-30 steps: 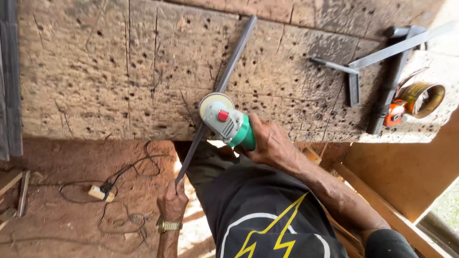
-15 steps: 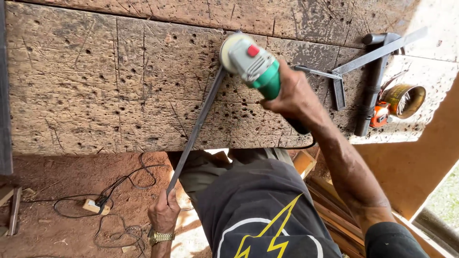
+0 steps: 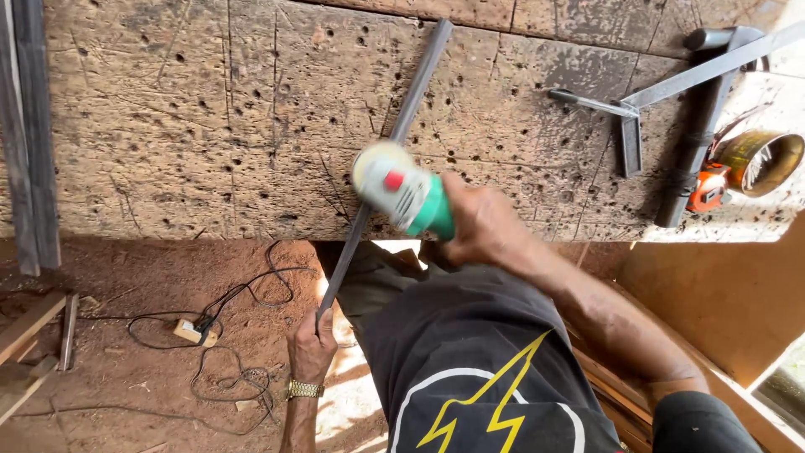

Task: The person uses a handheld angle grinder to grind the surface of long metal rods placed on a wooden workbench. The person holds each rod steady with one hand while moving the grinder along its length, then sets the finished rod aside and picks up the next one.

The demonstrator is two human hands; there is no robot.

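With the left hand [image 3: 312, 342] gripping only the steel bar's [image 3: 394, 138] overhanging end, the right hand's [image 3: 478, 226] clenched angle grinder [image 3: 401, 191] could kick it sideways.

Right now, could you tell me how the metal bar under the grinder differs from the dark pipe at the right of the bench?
The metal bar is long and thin; the dark pipe is shorter and thicker. The bar overhangs the bench edge, gripped by the left hand; the pipe lies wholly on the bench, untouched. Both lie slanted.
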